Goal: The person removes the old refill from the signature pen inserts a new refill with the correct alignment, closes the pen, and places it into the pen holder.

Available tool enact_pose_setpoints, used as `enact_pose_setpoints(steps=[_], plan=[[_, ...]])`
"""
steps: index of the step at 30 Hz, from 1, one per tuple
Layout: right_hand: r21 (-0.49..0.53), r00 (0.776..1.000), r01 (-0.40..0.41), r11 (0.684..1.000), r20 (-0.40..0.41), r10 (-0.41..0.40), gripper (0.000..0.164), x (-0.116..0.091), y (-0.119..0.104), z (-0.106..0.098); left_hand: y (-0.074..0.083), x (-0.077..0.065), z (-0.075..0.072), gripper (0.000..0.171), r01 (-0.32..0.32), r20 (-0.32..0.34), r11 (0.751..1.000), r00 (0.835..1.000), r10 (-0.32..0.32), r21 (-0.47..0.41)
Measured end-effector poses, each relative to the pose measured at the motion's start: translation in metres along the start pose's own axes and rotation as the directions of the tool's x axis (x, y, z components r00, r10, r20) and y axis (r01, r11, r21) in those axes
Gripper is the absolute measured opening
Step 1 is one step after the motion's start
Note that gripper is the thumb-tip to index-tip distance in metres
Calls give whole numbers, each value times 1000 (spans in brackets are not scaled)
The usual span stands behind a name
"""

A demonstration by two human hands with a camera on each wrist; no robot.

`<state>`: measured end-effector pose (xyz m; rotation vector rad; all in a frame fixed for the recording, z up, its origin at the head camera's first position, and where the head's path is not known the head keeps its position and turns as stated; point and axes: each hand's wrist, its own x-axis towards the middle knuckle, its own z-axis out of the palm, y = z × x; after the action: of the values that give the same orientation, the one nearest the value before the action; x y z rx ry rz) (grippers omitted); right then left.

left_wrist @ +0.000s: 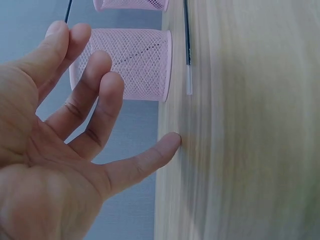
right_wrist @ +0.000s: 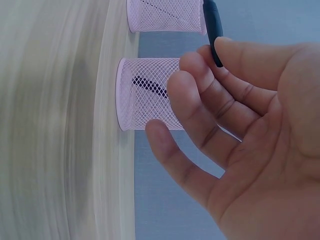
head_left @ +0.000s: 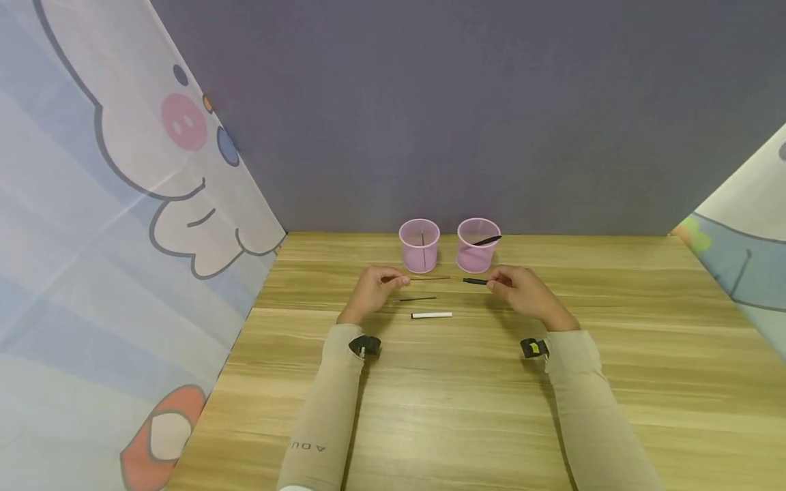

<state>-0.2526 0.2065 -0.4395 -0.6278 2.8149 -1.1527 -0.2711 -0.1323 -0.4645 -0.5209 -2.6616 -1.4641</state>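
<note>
My left hand point(head_left: 372, 290) pinches one end of a thin pen refill point(head_left: 431, 278) between thumb and forefinger, its other fingers spread apart. The refill points right, toward a black pen barrel point(head_left: 475, 281) held by the thumb and fingertips of my right hand point(head_left: 522, 293). A small gap separates the two tips. In the right wrist view the barrel point(right_wrist: 213, 27) appears thick and dark. Below them on the table lie another dark refill point(head_left: 418, 299) with a clear end point(left_wrist: 189, 82) and a white pen-like tube point(head_left: 432, 315) with a black end.
Behind the hands stand two pink mesh pen holders. The left holder point(head_left: 419, 262) has a thin dark stick inside; the right holder point(head_left: 474, 260) has a black pen point(head_left: 488, 241) leaning on its rim. A grey wall point(head_left: 467, 123) rises behind the wooden table point(head_left: 454, 409).
</note>
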Motion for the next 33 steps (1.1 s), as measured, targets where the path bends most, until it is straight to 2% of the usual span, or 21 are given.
enact_pose_setpoints(steps=[33], plan=[[-6,1000,18,1000,3,-18,18,1,-6,1,7,-2,3,14,11,42,999,999,-13,48]])
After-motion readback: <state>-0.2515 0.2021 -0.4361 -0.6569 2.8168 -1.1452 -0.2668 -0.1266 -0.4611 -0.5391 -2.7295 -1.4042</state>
